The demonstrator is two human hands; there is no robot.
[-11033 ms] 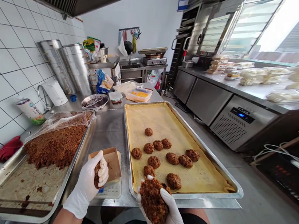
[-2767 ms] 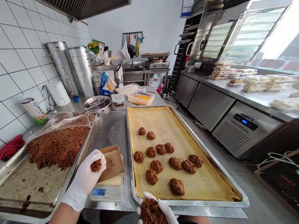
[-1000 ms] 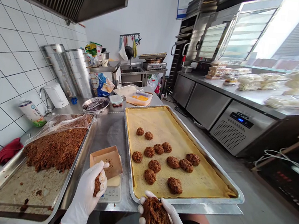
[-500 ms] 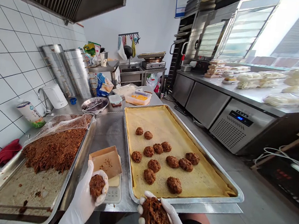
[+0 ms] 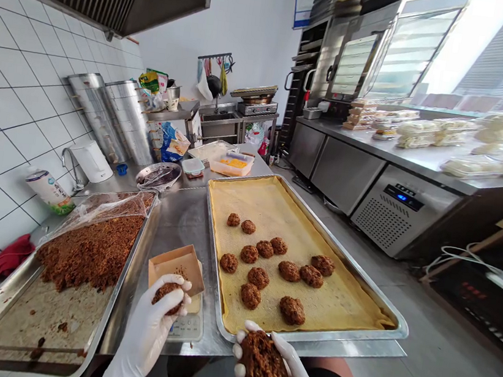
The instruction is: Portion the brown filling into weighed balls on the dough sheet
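My left hand (image 5: 156, 315), in a white glove, is closed around a small ball of brown shredded mixture (image 5: 167, 297), just in front of a cardboard box (image 5: 181, 266) with crumbs in it. The box rests on a kitchen scale (image 5: 189, 327). In my gloved right hand (image 5: 292, 373) lies a larger lump of the same mixture (image 5: 263, 369), fingers wrapped about its sides, near the front edge of a lined baking tray (image 5: 342, 305). Several brown balls (image 5: 292, 310) sit on the yellow liner.
To the left, a metal tray (image 5: 48, 322) holds a big mound of brown mixture (image 5: 90, 251) partly under plastic film. Behind are a film-covered bowl (image 5: 159, 175) and a plastic tub (image 5: 231, 164). A steel counter (image 5: 375, 144) with packed containers runs along the right.
My left hand has turned over and its fingers have closed further over the small ball, moving slightly toward the box. The right hand keeps its hold on the large lump.
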